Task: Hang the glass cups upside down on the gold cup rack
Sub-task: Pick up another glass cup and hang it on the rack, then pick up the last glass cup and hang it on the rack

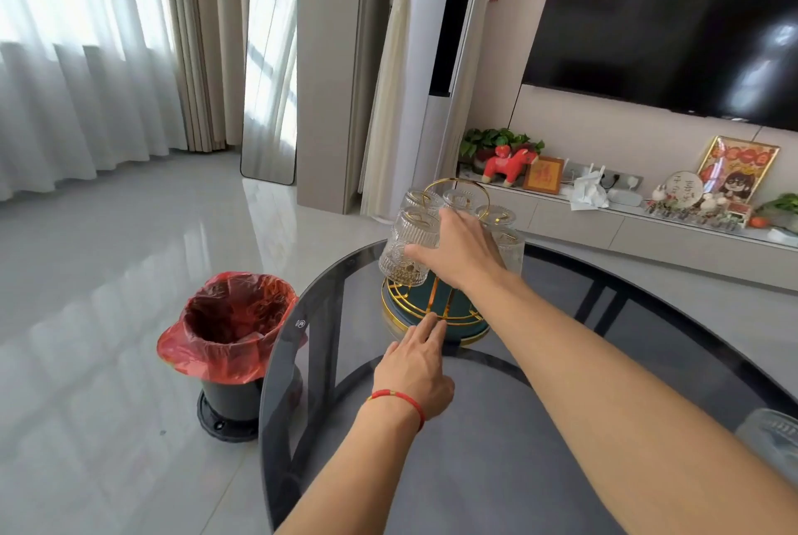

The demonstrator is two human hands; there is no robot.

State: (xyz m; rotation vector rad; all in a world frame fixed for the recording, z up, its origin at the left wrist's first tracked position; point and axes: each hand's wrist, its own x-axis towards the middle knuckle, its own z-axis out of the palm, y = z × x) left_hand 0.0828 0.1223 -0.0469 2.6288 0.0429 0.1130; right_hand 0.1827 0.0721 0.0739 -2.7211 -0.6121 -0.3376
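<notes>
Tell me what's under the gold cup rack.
The gold cup rack stands on a round green base on the dark glass table. The base hides the spot directly beneath.

Both bare arms stretch forward. The right hand reaches farthest and highest, palm down, wrist level, fingers spread and curled to the left. The left hand sits lower and nearer, palm down, fingers straight and together, pointing ahead; a red cord circles its wrist.

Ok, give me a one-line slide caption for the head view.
Right hand sets a ribbed glass cup upside down on the gold cup rack while the left hand steadies its base.
</notes>
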